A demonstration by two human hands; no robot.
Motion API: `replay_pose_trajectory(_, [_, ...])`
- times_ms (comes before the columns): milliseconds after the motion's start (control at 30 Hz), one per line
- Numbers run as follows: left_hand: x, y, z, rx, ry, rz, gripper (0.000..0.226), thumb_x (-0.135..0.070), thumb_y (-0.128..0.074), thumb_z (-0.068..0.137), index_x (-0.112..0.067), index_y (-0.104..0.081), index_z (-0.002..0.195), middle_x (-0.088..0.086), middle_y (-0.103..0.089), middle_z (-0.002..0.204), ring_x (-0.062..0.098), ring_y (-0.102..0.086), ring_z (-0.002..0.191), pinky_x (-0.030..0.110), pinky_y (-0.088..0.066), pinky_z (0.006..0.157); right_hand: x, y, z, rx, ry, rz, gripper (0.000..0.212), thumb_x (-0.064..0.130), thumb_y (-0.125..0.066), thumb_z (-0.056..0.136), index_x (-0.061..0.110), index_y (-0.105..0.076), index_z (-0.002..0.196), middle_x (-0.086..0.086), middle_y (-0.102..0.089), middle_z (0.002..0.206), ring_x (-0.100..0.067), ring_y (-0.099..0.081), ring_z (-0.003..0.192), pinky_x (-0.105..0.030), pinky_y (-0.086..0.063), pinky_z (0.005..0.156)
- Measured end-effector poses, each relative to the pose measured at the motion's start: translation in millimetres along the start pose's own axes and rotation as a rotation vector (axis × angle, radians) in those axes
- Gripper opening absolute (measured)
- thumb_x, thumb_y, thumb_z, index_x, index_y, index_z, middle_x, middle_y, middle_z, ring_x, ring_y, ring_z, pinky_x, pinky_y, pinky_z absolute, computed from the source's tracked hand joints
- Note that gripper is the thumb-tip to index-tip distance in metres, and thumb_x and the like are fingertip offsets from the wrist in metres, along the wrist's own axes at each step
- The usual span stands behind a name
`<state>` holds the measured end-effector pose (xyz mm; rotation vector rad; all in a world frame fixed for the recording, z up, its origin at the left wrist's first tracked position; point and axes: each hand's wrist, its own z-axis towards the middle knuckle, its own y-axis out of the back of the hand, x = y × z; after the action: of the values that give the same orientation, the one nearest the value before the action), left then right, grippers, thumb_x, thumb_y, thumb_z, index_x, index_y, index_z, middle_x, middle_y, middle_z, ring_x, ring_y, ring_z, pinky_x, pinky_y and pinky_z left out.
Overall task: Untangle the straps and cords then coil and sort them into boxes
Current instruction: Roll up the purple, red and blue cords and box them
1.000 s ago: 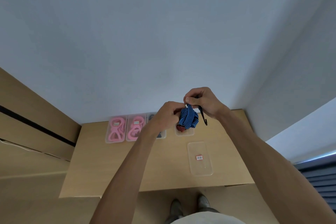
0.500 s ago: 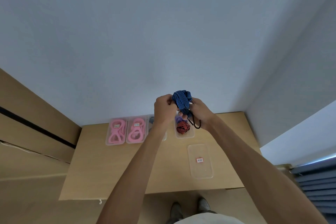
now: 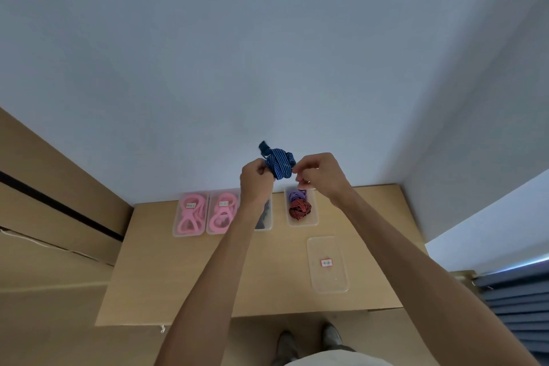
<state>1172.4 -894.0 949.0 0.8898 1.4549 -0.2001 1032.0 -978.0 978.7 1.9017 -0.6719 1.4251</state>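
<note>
The left hand (image 3: 255, 180) and the right hand (image 3: 318, 173) both pinched the blue striped cord (image 3: 278, 166) — a coiled bundle held between them, raised above the wooden table (image 3: 208, 270). Below stood an open box (image 3: 301, 207) with red and purple coils — lid (image 3: 327, 264) nearer.

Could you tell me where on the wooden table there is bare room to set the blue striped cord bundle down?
The light wooden table is bare along its near edge, left of the clear plastic lid with a red label, and on the right beyond the clear box of purple and red cords. The far edge is crowded: two clear boxes of pink straps stand side by side.
</note>
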Motion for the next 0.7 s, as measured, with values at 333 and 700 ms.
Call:
replay_pose_trajectory(333, [-14,-1,-20,0.373,-0.127,-0.071,0.034,0.012,-0.049,0.086,-0.004,-0.073,0.102,0.006,-0.075,0.098,0.016,-0.070,0.092,0.033,-0.058,0.084,-10,12,10,-0.023,0.074,0.211,0.050,-0.011,-0.040,0.081,0.014,-0.070,0.113,0.007,-0.064,0.133,-0.008,-0.054,0.128,-0.028,-0.045,0.100])
replay_pose_trajectory(700, [-41,13,-31,0.713,-0.072,-0.096,0.031,0.019,-0.033,0.078,-0.005,-0.051,0.070,0.002,-0.040,0.057,0.012,-0.035,0.054,0.025,-0.029,0.055,-5,16,2,0.266,0.121,0.343,0.071,-0.023,-0.037,0.080,0.013,-0.059,0.136,0.004,-0.061,0.139,-0.013,-0.054,0.132,-0.032,-0.049,0.104])
